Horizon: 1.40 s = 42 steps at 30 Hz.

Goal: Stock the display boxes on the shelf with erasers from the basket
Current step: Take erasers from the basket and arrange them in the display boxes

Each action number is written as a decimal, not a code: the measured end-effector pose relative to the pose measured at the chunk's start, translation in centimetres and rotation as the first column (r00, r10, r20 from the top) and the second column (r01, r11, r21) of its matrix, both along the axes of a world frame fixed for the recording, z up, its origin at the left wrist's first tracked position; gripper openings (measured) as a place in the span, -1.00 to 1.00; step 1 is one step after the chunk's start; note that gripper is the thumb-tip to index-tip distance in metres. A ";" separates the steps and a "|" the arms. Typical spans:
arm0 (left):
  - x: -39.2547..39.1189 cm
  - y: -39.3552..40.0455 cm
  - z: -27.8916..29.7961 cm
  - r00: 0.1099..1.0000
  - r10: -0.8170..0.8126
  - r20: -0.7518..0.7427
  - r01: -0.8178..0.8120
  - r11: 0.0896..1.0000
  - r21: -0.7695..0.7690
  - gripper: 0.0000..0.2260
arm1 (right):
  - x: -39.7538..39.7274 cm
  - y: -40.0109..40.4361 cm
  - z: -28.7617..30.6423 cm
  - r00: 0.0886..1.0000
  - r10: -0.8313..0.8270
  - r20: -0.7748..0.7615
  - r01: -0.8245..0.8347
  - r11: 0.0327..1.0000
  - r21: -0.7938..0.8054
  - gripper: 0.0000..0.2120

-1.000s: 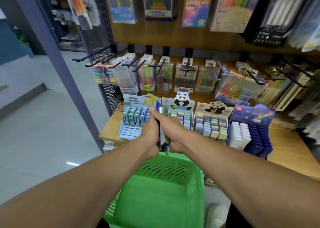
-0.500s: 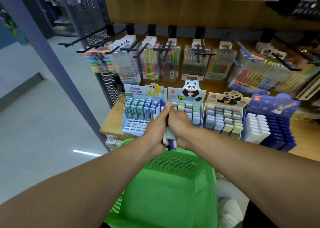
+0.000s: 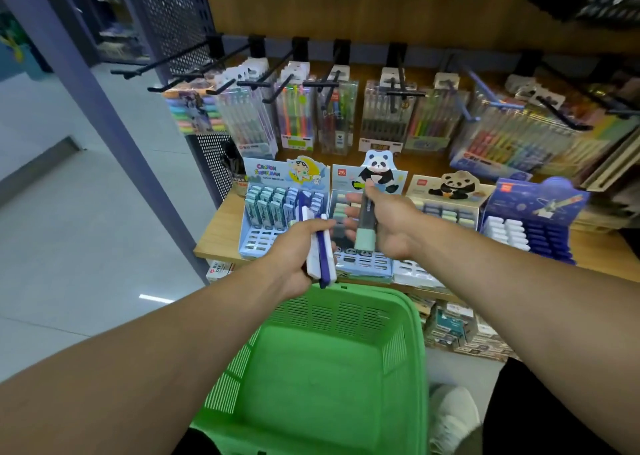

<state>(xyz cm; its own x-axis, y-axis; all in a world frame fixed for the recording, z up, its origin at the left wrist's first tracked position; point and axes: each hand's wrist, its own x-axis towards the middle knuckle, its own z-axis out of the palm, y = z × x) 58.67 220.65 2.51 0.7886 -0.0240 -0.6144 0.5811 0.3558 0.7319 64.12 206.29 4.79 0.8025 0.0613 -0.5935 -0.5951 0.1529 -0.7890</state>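
Sorting stock above the basket [image 3: 414,319], the left hand [image 3: 291,257] is clutching white-and-navy erasers [image 3: 320,255] while the right hand [image 3: 391,226] is pinching a mint-capped eraser [image 3: 365,226], likely needing the panda box [image 3: 367,205] at twelve o'clock.

Basket [image 3: 346,368]: bright green, slotted walls. Erasers in left hand [image 3: 320,250]: white and dark purple. Eraser in right hand [image 3: 364,226]: dark sleeve, mint-green end. Behind basket, wood-tone shelf [image 3: 216,240]; light-blue cartoon-print display box [image 3: 284,212]; panda-print box [image 3: 446,191]; navy space-print box [image 3: 533,212].

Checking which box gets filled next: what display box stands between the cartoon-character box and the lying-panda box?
In the head view, the sitting-panda display box stands between them, partly hidden behind the right hand.
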 end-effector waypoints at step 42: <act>0.0 -0.7 -1.7 0.997 -0.014 -0.075 0.020 0.996 0.082 -0.88 | 1.8 -8.3 -5.8 0.719 0.631 0.291 -0.029 0.445 -0.895 -0.82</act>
<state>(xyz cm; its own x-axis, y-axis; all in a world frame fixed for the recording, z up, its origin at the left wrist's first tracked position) 58.64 219.98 0.86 0.7408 0.0165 -0.6715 0.6402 0.2852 0.7133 65.95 198.02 -1.01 0.9874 0.1567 -0.0223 0.1154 -0.8089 -0.5764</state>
